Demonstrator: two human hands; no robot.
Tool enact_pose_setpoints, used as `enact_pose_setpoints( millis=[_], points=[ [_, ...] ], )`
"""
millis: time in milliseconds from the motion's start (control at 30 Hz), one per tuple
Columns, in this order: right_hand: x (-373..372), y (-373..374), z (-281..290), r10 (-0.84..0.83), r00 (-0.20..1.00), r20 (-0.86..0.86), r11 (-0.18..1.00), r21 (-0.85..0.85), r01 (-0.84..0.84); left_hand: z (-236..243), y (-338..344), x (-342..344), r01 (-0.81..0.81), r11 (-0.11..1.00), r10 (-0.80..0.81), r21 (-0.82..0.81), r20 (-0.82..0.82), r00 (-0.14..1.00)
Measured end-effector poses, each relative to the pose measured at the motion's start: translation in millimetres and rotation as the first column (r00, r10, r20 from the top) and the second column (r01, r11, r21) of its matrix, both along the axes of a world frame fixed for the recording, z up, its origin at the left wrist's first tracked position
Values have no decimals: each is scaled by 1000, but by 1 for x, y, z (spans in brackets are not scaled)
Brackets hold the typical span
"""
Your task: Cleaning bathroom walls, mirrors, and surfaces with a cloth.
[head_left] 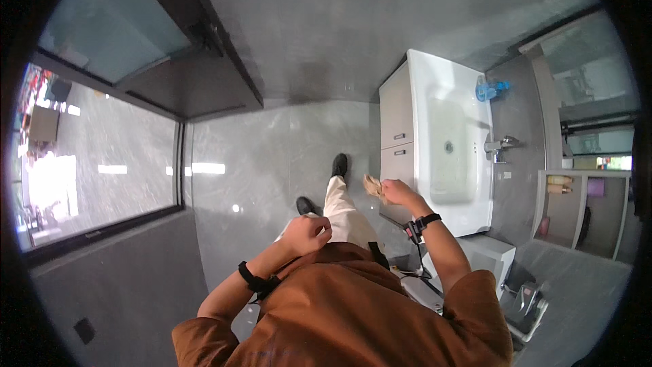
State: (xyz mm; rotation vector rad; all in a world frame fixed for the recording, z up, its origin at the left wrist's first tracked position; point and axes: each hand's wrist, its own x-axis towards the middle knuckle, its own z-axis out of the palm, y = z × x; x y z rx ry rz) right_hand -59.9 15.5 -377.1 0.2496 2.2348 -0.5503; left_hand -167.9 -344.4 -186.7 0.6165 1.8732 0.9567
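A crumpled beige cloth [372, 187] is gripped by my right hand [400, 192], just left of the white washbasin [487, 211] and in front of its beige cabinet [397, 122]. My left hand [305, 234] is held at my waist over the white trousers and brown shirt, with its fingers curled closed; whether anything is inside them I cannot make out.
A blue bottle [489, 90] stands at the basin's back corner near a chrome tap [502, 146]. A shelf cabinet [581, 217] with toiletries is at the right. A white toilet [485, 258] sits beside the basin. A dark door [183, 75] and a glass partition are on the left.
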Motion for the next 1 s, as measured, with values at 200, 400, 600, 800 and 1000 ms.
enact_pose_setpoints(
  millis=[200, 400, 600, 800, 1000],
  points=[
    [-68, -27, 170, -690, 588, 422, 165, -699, 695, 63, 11, -42, 30, 1000, -29, 5, -160, 987],
    [-89, -6, 237, -318, 281, 906, -774, -419, 474, 72, 107, -85, -15, 997, -11, 74, 328, 945],
    [-87, 44, 255, -304, 350, 886, -876, -404, 262, 54, 225, -92, -378, 907, 72, 186, 815, 575],
    [-52, 157, 239, -633, 247, 733, -696, -680, 233, 52, 366, -97, -178, 964, -41, 196, 777, 628],
    [10, 262, 254, -762, -103, 639, -617, -668, 416, 18, 521, -93, 14, 997, -61, 70, 741, 668]
  ],
)
